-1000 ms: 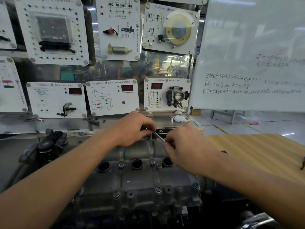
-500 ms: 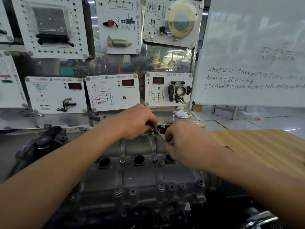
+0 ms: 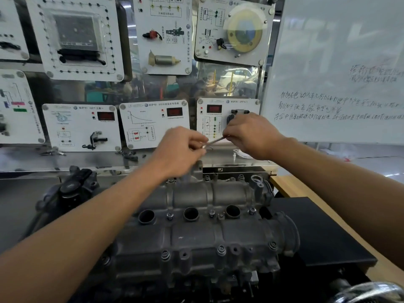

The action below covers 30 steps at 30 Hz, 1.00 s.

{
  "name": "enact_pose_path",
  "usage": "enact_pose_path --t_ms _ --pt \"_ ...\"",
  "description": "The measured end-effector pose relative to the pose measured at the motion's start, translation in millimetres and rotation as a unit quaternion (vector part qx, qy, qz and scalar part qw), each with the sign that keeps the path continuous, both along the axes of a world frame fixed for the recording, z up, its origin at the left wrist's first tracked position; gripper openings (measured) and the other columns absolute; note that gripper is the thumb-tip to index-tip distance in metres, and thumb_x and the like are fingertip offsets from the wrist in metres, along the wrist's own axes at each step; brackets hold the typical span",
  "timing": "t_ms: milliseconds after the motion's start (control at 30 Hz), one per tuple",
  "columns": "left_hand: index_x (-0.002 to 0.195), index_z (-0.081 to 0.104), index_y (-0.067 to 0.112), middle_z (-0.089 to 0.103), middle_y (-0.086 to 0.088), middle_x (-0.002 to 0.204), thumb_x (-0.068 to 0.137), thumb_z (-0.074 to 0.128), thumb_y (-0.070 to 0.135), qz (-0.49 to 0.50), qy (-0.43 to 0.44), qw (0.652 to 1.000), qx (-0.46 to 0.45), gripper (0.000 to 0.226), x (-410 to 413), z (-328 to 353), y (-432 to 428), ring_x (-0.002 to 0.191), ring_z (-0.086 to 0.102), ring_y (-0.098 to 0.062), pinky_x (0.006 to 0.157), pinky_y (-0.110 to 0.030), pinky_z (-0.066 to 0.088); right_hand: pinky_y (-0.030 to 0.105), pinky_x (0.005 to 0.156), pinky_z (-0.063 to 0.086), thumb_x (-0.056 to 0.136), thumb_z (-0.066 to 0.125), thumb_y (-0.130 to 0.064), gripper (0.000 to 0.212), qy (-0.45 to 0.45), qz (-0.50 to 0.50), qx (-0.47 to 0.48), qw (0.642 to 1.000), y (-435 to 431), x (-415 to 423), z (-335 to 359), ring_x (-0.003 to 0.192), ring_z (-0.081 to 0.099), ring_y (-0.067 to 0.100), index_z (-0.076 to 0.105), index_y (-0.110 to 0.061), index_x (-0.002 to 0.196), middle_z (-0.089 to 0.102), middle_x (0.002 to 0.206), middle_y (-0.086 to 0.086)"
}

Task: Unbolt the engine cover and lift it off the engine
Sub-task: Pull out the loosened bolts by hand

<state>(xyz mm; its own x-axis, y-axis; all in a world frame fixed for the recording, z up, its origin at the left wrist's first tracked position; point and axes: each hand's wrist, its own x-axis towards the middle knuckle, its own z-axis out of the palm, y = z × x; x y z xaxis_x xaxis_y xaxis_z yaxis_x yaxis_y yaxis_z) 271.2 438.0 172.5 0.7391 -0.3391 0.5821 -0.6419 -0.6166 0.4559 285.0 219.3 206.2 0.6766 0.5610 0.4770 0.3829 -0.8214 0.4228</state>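
1. Holding a thin metal rod (image 3: 215, 142) between both hands, mid-frame above the engine. My left hand (image 3: 181, 149) pinches its lower end and my right hand (image 3: 251, 136) pinches its upper end, fingers curled. I cannot tell whether it is a key or a drawn bolt.
2. The cover (image 3: 207, 235) lies in the lower centre of the frame, seated on the engine and well apart from both hands.
3. Bolts (image 3: 220, 249) show along its near edge, and more sit between the three round wells across its middle. I judge that unbolting is the step in hand and is far from done. The cover cannot be lifted yet.
4. Next, as I judge it, I should bring the rod down to a bolt head and seat it square before turning. If it is a freed bolt, I should lay it on the bench (image 3: 290, 186) at centre right.
5. The heads are small and some sit in recesses, so I need a straight approach. A tilted tip could slip off.
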Motion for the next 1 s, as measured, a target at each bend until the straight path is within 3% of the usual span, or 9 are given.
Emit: enact_pose_path --t_ms 67,167,267,367,467,600,900,1000 --pt "0.111 0.074 0.016 0.068 0.015 0.089 0.085 0.076 0.012 0.007 0.002 1.0 0.011 0.026 1 12 21 0.072 0.059 0.019 0.066 0.005 0.042 0.036 0.078 0.049 0.099 0.052 -0.028 0.023 0.023 0.013 0.053 0.998 7 -17 2 0.094 0.061 0.025 0.071 -0.016 0.103 0.068 0.096 0.002" --pt "0.103 0.076 0.019 0.075 0.01 0.091 0.086 0.075 0.011 0.017 0.035 0.995 0.096 0.019 -1 14 52 0.08 0.066 0.009 0.081 -0.012 0.052 0.036 0.072 0.055 0.098 0.052 -0.032 0.019 0.115 0.024 0.074 0.99 37 -54 -15 0.077 0.062 0.016 0.066 -0.02 0.093 0.064 0.083 -0.004" --pt "0.1 0.077 0.018 0.075 0.011 0.087 0.086 0.075 0.011 0.01 0.059 0.991 0.117 0.016 -4 1 68 0.08 0.067 0.009 0.083 -0.017 0.055 0.034 0.059 0.049 0.095 0.052 -0.03 0.023 0.149 0.044 0.103 0.983 70 -88 -36 0.063 0.054 0.02 0.048 -0.026 0.073 0.052 0.067 -0.006" --pt "0.102 0.077 0.016 0.075 0.008 0.09 0.087 0.074 0.011 0.009 0.064 0.992 0.11 0.017 -2 -9 69 0.083 0.068 0.006 0.085 -0.02 0.055 0.036 0.06 0.049 0.094 0.051 -0.028 0.031 0.147 0.043 0.126 0.98 90 -104 -43 0.063 0.049 0.023 0.036 -0.029 0.068 0.039 0.063 -0.008" --pt "0.104 0.077 0.016 0.076 0.003 0.096 0.088 0.073 0.011 0.01 0.07 0.989 0.126 0.017 1 -15 65 0.086 0.069 -0.002 0.085 -0.022 0.056 0.037 0.064 0.053 0.094 0.051 -0.028 0.03 0.15 0.029 0.155 0.976 101 -108 -46 0.065 0.053 0.024 0.037 -0.025 0.068 0.04 0.066 -0.005" --pt "0.104 0.077 0.017 0.077 0.004 0.095 0.087 0.074 0.011 0.008 0.061 0.989 0.138 0.018 4 -18 66 0.083 0.068 0.001 0.081 -0.017 0.053 0.034 0.06 0.047 0.093 0.05 -0.027 0.039 0.151 0.02 0.179 0.972 112 -109 -52 0.064 0.05 0.025 0.027 -0.026 0.062 0.04 0.068 0.0" --pt "0.1 0.078 0.014 0.078 -0.001 0.093 0.086 0.07 0.002 0.017 0.056 0.986 0.155 0.02 5 -11 63 0.081 0.072 -0.007 0.076 -0.017 0.056 0.028 0.057 0.038 0.088 0.059 -0.029 0.043 0.166 0.012 0.213 0.963 129 -107 -62 0.057 0.046 0.022 0.03 -0.023 0.057 0.038 0.059 -0.003" --pt "0.099 0.078 0.013 0.078 -0.002 0.094 0.086 0.069 0.002 0.008 0.066 0.984 0.167 0.019 5 -7 62 0.084 0.072 -0.01 0.081 -0.024 0.057 0.025 0.058 0.034 0.084 0.06 -0.026 0.043 0.171 0.01 0.224 0.96 130 -105 -57 0.05 0.038 0.018 0.029 -0.022 0.055 0.036 0.055 -0.004"
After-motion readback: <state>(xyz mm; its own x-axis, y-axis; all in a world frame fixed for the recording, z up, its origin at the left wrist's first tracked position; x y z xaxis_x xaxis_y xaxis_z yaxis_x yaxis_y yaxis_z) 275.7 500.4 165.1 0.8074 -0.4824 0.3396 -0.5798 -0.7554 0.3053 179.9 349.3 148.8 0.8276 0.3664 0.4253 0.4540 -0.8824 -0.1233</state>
